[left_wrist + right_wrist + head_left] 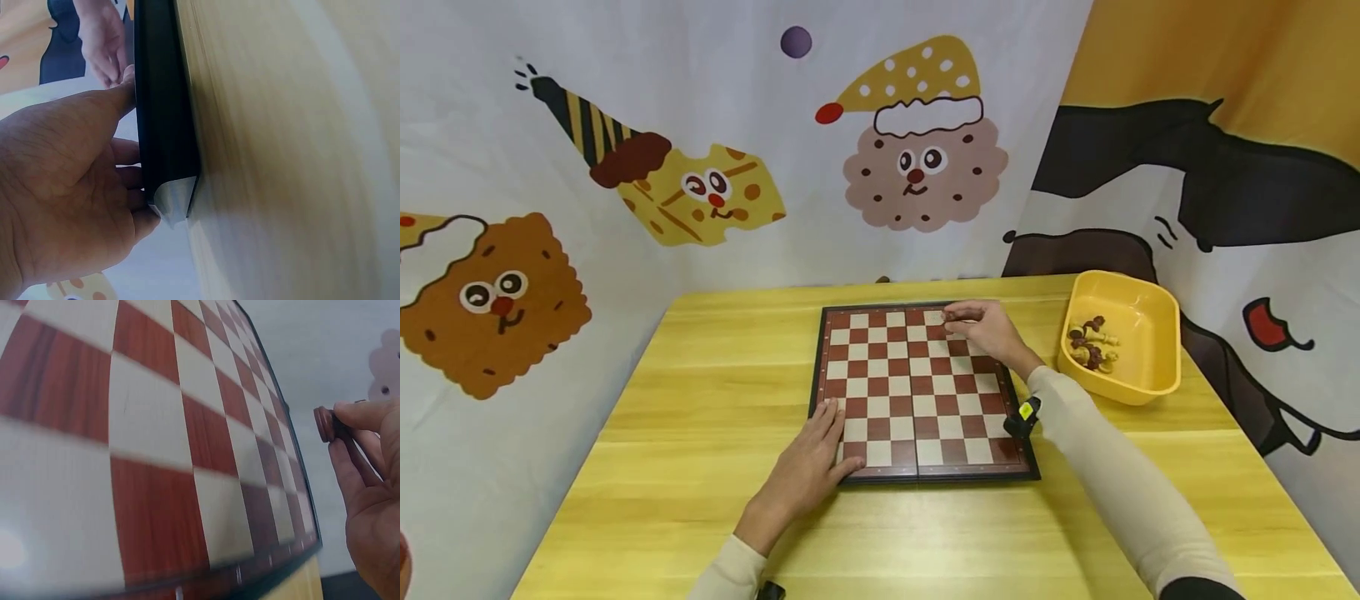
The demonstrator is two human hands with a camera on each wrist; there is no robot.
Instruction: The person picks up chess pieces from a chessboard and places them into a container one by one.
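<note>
A red-and-cream chessboard (880,387) with a dark rim lies flat on the table. My right hand (992,333) is over its far right part and pinches a dark reddish-brown chess piece (325,424) between thumb and fingers. In the right wrist view the piece's round base faces the board, and its upper part is hidden by the fingers. My left hand (808,458) rests on the near left corner of the board with fingers extended. The left wrist view shows that hand (75,181) against the board's black side (165,106).
A yellow plastic bin (1150,333) stands on the table to the right of the board, holding several dark and light chess pieces (1093,343). The wooden table (700,400) reaches back to a curtain (737,100) printed with cartoon figures.
</note>
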